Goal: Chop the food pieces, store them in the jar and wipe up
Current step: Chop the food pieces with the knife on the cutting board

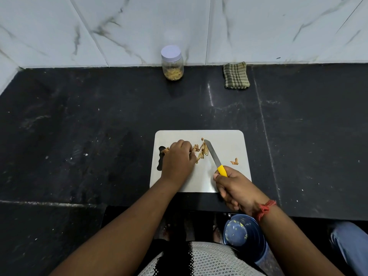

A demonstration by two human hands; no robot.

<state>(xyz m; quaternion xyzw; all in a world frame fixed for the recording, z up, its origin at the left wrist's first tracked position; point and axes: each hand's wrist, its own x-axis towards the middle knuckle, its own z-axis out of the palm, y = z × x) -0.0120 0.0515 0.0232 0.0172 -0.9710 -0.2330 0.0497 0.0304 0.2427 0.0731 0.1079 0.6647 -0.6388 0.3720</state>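
A white cutting board lies on the black counter in front of me. Thin tan food pieces are spread across its middle, and one stray piece lies to the right. My left hand rests on the board with curled fingers pressing down on the pieces at its left. My right hand grips the yellow handle of a knife, whose blade tip lies against the pile. A clear jar with a white lid on it, holding some food, stands by the back wall.
A folded checked cloth lies at the back right by the marble wall. The black counter stretches wide to both sides. Below the counter edge a blue bucket stands on the floor by my feet.
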